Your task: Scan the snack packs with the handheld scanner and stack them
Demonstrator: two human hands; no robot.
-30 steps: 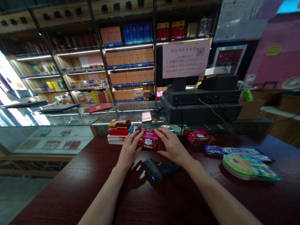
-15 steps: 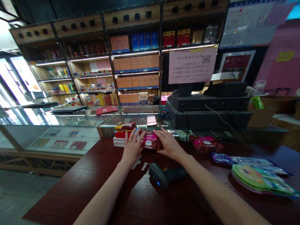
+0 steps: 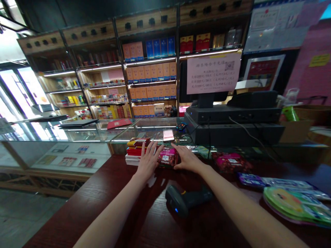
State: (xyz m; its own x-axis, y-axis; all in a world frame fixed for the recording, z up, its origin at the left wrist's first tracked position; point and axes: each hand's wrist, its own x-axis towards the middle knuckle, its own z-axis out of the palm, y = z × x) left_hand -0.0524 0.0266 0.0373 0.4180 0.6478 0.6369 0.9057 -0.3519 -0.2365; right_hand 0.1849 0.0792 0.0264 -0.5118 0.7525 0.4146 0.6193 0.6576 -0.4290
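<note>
A pink and brown snack packet rests on the dark wooden counter between my two hands. My left hand lies along its left side, fingers spread, next to a stack of red, yellow and white boxes. At the packet's right edge is my right hand, its fingers extended and thumb apart, touching the packet. A black barcode scanner with a blue light lies nearer to me, between my forearms.
Another pink and brown packet, a purple packet and a green round package lie on the right. Behind stand a monitor with a paper sign, a black register base and a glass case.
The view has shifted slightly, so counter items appear a little lower and farther right. Both hands remain around the packet, with little visible change in their fingers.
</note>
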